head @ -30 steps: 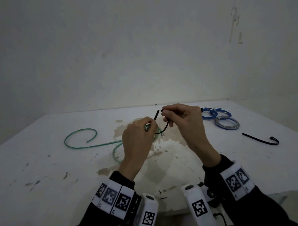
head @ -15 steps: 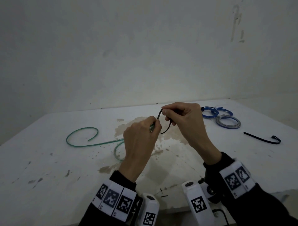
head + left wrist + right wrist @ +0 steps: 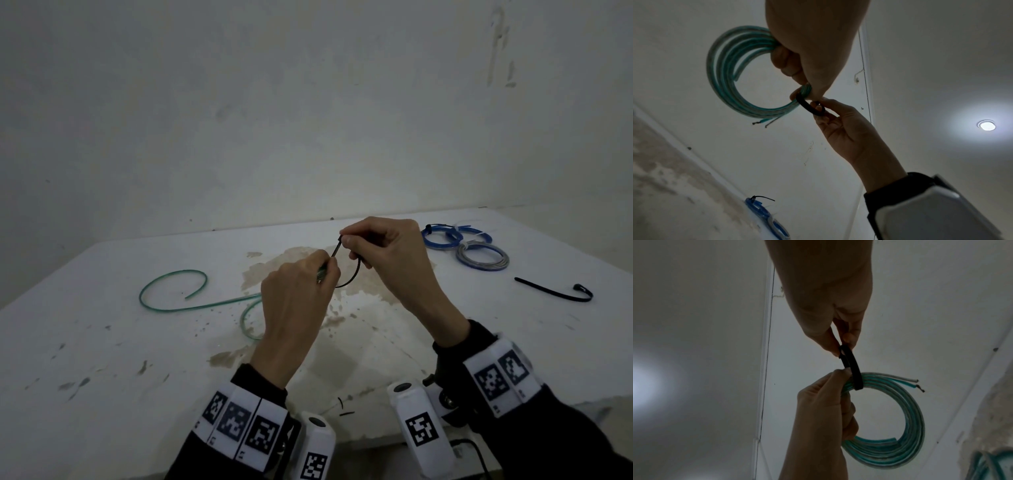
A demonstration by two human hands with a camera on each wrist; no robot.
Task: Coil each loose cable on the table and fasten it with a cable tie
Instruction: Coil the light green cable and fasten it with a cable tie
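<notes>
1. In the head view, the left hand (image 3: 294,301) is hiding almost all of the green coil (image 3: 322,274).
2. The right hand (image 3: 387,253) is covering where the black cable tie (image 3: 349,277) is closing.
3. The picture's bottom edge is cutting both sleeves.

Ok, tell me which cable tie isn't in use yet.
The black cable tie lying alone at the table's right edge. The other black tie is looped round the green coil, pinched by the right hand.
</notes>
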